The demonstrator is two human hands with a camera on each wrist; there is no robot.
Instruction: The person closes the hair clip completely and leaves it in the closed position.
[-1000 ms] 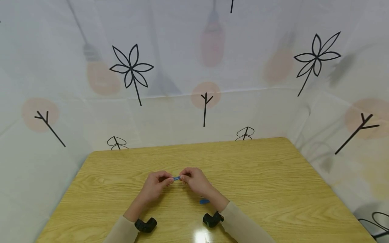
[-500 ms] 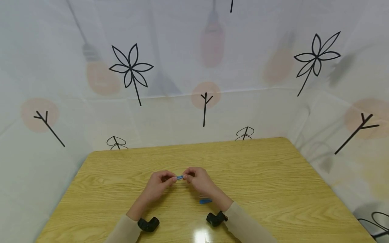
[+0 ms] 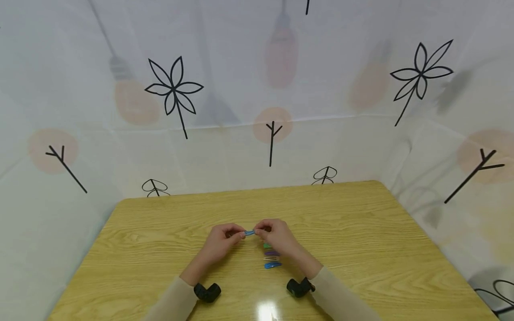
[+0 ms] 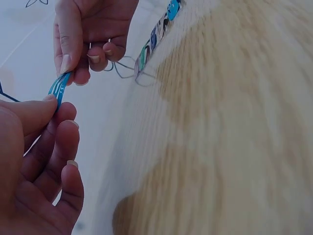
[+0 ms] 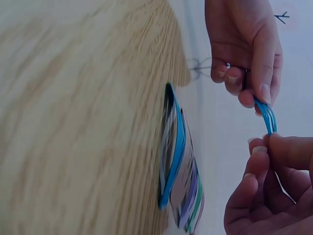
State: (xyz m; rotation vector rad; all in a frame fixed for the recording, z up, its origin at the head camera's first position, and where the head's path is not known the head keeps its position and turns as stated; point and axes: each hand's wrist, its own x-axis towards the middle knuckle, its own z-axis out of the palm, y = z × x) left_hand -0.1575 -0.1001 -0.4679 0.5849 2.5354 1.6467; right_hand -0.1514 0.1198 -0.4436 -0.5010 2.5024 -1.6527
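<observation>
A blue snap hair clip (image 3: 249, 232) is stretched between the two hands, just over the table. My left hand (image 3: 220, 243) pinches one end between thumb and index finger, and my right hand (image 3: 278, 236) pinches the other end the same way. Close by the right wrist, several hair clips lie in a column on the table: a blue one (image 3: 273, 265) nearest the body, then a beige one (image 3: 271, 258), a purple one (image 3: 271, 253) and a green one (image 3: 267, 245). The right hand partly covers the column's far end. In the right wrist view, the lying blue clip (image 5: 178, 152) looks large.
The wood-grain table (image 3: 160, 276) reaches back to a white cloth (image 3: 225, 156) printed with plants, which also hangs at both sides. A black wrist camera (image 3: 207, 293) sits on the left wrist, another camera (image 3: 300, 287) on the right.
Both hands have moved a little to the right together, still pinching the blue hair clip. More of the clips lying on the table now show, since the right forearm has shifted off them.
</observation>
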